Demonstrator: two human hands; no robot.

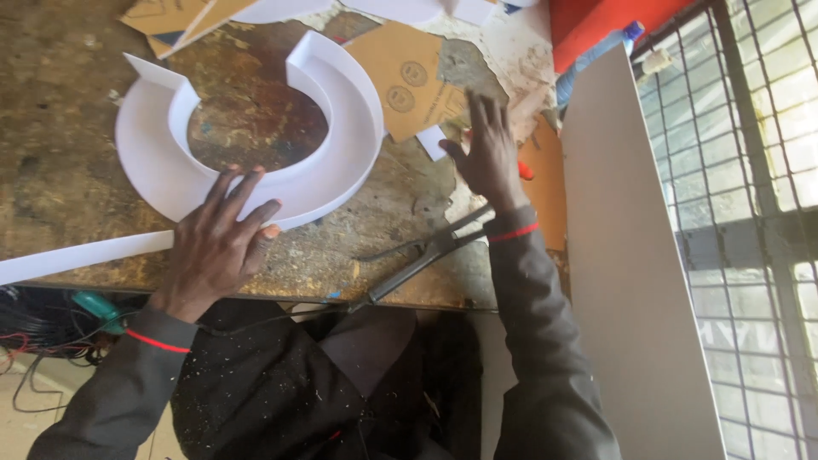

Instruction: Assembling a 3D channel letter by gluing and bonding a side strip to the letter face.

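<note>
A white curved letter shape (341,162), a flat arc with an upright strip along its inner edge, lies on the worn wooden bench (60,187). My left hand (220,243) presses flat, fingers spread, on the arc's near rim. My right hand (487,153) lies open on the bench further right, fingers reaching toward brown cardboard pieces (409,81); it holds nothing. A pair of dark metal pliers (422,257) rests on the bench just under my right wrist.
A long white strip (77,255) runs along the bench's near left edge. A large white board (630,273) leans upright at the right, beside a barred window (758,170). A plastic bottle (592,60) lies behind it. Tangled wires (34,328) sit below left.
</note>
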